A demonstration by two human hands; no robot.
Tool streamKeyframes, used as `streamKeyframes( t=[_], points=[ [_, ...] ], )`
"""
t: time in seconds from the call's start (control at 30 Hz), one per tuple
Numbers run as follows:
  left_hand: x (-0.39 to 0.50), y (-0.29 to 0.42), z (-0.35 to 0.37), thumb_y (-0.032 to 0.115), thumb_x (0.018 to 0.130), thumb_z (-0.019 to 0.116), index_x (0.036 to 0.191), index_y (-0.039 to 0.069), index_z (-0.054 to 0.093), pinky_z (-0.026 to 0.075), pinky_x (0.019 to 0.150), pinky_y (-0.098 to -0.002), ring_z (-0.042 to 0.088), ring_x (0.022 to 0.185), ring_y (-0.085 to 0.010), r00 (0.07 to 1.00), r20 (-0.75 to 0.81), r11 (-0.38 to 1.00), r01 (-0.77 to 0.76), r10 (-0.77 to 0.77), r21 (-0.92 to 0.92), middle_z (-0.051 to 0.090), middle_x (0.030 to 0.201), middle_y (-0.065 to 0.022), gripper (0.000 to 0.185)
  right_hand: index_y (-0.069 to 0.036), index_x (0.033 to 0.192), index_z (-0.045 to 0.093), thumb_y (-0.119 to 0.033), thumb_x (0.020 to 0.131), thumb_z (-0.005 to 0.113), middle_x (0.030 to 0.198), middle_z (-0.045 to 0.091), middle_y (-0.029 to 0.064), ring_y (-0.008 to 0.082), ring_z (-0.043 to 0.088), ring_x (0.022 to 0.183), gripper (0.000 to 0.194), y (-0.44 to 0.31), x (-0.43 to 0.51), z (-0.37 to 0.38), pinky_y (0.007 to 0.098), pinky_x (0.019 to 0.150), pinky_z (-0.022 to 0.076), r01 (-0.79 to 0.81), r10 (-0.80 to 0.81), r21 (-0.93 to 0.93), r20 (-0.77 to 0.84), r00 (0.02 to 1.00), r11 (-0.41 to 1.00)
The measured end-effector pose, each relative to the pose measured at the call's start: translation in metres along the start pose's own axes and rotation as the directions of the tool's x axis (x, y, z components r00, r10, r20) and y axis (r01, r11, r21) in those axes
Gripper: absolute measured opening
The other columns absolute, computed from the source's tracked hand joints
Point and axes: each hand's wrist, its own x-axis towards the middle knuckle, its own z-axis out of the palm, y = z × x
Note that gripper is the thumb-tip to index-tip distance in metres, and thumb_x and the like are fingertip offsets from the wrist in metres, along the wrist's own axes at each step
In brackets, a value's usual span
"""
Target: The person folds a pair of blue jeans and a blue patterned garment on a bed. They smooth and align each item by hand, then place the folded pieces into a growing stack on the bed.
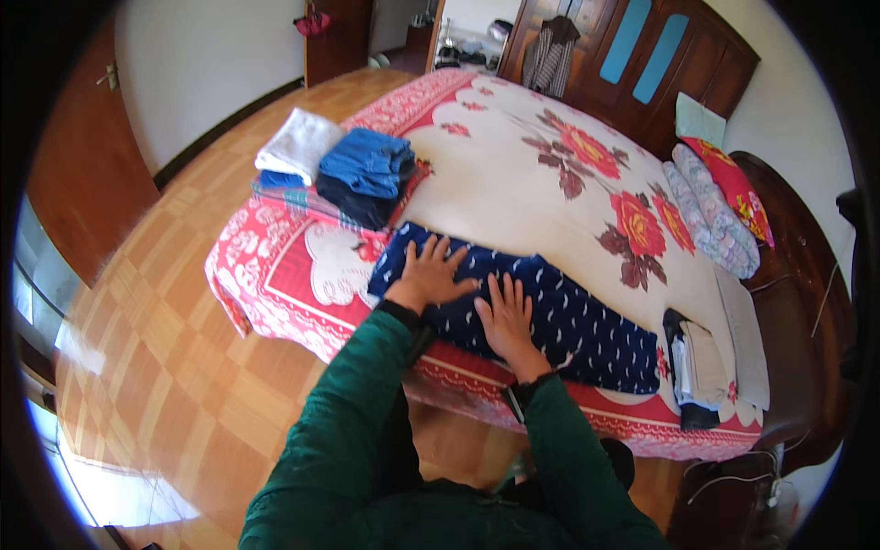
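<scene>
A navy cloth garment with small white marks (584, 323) lies flat along the near edge of the bed, narrowing toward the right; it looks like folded trousers. Both palms face down on it. My left hand (432, 275) rests near its wider left end, fingers spread. Just to the right, my right hand (507, 320) presses on the middle of the cloth with its fingers apart. Neither hand grips anything. Under the garment is a bedspread with red roses (474, 172) and a pink-red border.
Folded clothes, with a white one (299, 144) and blue jeans (368, 158), are stacked at the bed's left. On the right lie smaller folded clothes (701, 364), a grey folded cloth (742, 337) and a rolled floral blanket (708, 213) by the headboard (797, 275).
</scene>
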Motion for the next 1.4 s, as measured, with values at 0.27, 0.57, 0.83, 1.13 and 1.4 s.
streamKeyframes(
  t=[0.27, 0.57, 0.83, 1.13, 1.4],
  points=[
    [0.008, -0.016, 0.005, 0.067, 0.092, 0.035, 0.152, 0.023, 0.033, 0.008, 0.118, -0.0507, 0.014, 0.148, -0.0335, 0.998, -0.042, 0.997, 0.057, -0.055, 0.047, 0.025, 0.158, -0.017, 0.073, -0.014, 0.15, 0.034, -0.05, 0.099, 0.038, 0.157, 0.024, 0.0205, 0.0405, 0.017, 0.146, 0.063, -0.005, -0.005, -0.006, 0.0575, 0.115, 0.0103, -0.009, 0.01, -0.006, 0.02, 1.0, 1.0],
    [0.004, -0.03, -0.003, 0.057, 0.094, 0.044, 0.149, 0.019, 0.038, 0.011, 0.117, -0.0533, 0.02, 0.146, -0.036, 0.979, -0.205, 0.997, 0.028, -0.013, 0.071, 0.029, 0.155, -0.0185, 0.067, -0.017, 0.152, 0.029, -0.06, 0.096, 0.034, 0.159, 0.021, 0.0188, 0.039, 0.02, 0.145, 0.071, -0.004, 0.015, -0.03, 0.056, 0.114, 0.0187, -0.048, 0.069, -0.07, 0.349, 0.934, 0.996],
    [-0.038, 0.041, -0.018, 0.059, 0.096, 0.037, 0.147, 0.016, 0.041, 0.007, 0.115, -0.0592, 0.018, 0.145, -0.0427, 0.956, -0.248, 0.985, -0.134, 0.159, 0.111, 0.032, 0.153, -0.0211, 0.068, -0.005, 0.15, 0.029, -0.053, 0.099, 0.037, 0.156, 0.023, 0.0242, 0.0398, 0.022, 0.145, 0.07, 0.014, 0.042, -0.073, 0.0479, 0.116, 0.0207, 0.145, -0.054, -0.241, 0.349, 0.936, 0.96],
    [-0.044, 0.051, 0.004, 0.063, 0.093, 0.039, 0.148, 0.018, 0.039, 0.012, 0.111, -0.0666, 0.021, 0.145, -0.0424, 0.986, -0.1, 0.984, -0.118, 0.132, 0.133, 0.031, 0.154, -0.0201, 0.072, -0.018, 0.156, 0.015, -0.066, 0.096, 0.031, 0.161, 0.006, 0.0202, 0.0374, 0.003, 0.149, 0.079, 0.043, 0.052, -0.032, 0.0606, 0.115, 0.0047, 0.0, 0.052, -0.179, 0.283, 0.958, 0.984],
    [-0.047, 0.056, -0.004, 0.063, 0.092, 0.042, 0.15, 0.017, 0.036, 0.017, 0.109, -0.0691, 0.021, 0.145, -0.0419, 0.998, 0.003, 0.992, -0.066, 0.066, 0.107, 0.028, 0.155, -0.0196, 0.075, -0.019, 0.156, 0.017, -0.066, 0.092, 0.042, 0.161, 0.008, 0.0198, 0.0389, 0.004, 0.149, 0.083, 0.039, 0.055, -0.064, 0.0613, 0.114, 0.0107, 0.027, -0.021, -0.012, 0.37, 0.929, 1.0]
  ],
)
